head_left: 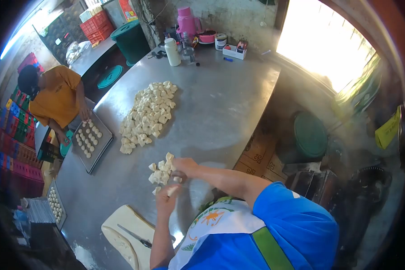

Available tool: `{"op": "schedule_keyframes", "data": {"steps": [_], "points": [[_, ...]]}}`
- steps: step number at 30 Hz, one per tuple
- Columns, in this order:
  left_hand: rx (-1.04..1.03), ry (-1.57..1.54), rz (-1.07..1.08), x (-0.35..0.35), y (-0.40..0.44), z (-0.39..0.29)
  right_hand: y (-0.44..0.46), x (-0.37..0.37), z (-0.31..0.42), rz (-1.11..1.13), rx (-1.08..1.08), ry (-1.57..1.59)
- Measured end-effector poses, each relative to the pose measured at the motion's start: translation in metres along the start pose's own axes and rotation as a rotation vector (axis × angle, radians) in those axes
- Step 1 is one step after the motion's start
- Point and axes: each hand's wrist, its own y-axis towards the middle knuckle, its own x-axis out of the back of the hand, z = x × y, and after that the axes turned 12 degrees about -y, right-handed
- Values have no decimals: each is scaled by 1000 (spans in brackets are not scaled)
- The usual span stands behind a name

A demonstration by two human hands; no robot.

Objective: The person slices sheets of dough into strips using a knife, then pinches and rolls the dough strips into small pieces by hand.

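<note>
My right hand (pixel 186 167) is closed at the right edge of a small heap of cut dough pieces (pixel 159 172) on the metal table. Something blurred is by its fingers, and I cannot make out what it holds. Just below it, my left hand (pixel 166 200) is closed, with a pale piece of dough (pixel 172 191) showing at its fingertips. Near my left forearm lies a flat slab of dough (pixel 130 216), and a knife (pixel 134 235) with a dark handle rests on it. Farther up the table is a large pile of dough pieces (pixel 148 114).
Across the metal table (pixel 211 108), a person in an orange shirt (pixel 56 101) reaches over a tray (pixel 108 135) of dough balls. Another tray (pixel 56 204) sits at the left edge. A white bottle (pixel 172 51) and a pink jug (pixel 186 22) stand at the back.
</note>
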Motion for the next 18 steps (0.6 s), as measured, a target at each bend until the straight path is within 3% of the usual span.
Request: {"op": "schedule_keyframes", "data": {"steps": [1,2,4,5,8,9,12,13,14,15,16,18], "points": [[209,-102,-8,18,2,23,-2,-4,-6,-188,152,-33],[206,-102,-20,28,6,41,-4,-8,-7,-372,305,-59],[-43,180,-69,39,5,65,-16,-15,14,-352,431,47],[-26,131,-5,35,7,43,-15,-5,22,-346,560,136],[-124,-8,-27,35,16,45,-24,5,43,-303,615,244],[56,-38,101,47,19,45,-28,8,49,-298,619,243],[179,129,-94,29,16,61,-28,19,51,-506,563,270],[180,130,-95,22,15,52,-22,21,46,-357,371,211],[250,360,34,14,14,35,-16,17,40,-203,183,149],[312,590,170,11,16,25,-6,12,33,-205,184,150],[300,589,175,12,17,24,9,6,17,-160,128,27],[-38,71,87,15,2,28,7,-9,3,-96,61,-87]]}}
